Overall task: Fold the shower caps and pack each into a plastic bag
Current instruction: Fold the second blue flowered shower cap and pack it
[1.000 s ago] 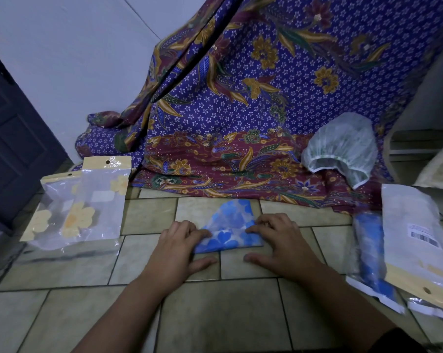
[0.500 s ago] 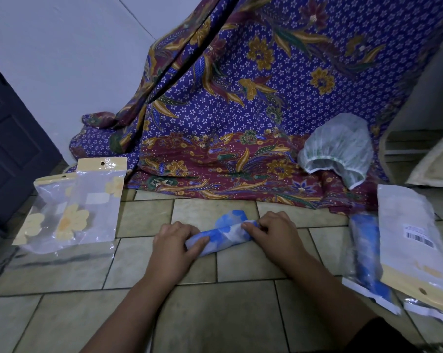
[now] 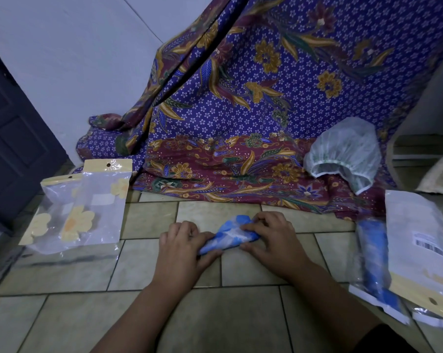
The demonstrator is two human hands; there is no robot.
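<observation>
A blue and white shower cap [image 3: 229,234] lies on the tiled floor, rolled into a narrow bundle. My left hand [image 3: 182,247] grips its left end with curled fingers. My right hand [image 3: 268,238] pinches its right end, thumb under and fingers over it. Two clear plastic bags with yellow headers and yellow flower prints [image 3: 88,207] lie at the left. A white-green shower cap [image 3: 342,156] sits unfolded on the patterned cloth at the right. A bag holding a blue rolled cap [image 3: 375,261] lies at the right.
A purple and maroon batik cloth [image 3: 240,123] drapes down the wall onto the floor behind my hands. A stack of flat bags with a barcode label [image 3: 424,245] lies at the far right. A dark door [image 3: 14,138] stands at the left.
The blue cap went from a flat folded triangle to a tight roll between my hands. Both hands closed in on its ends.
</observation>
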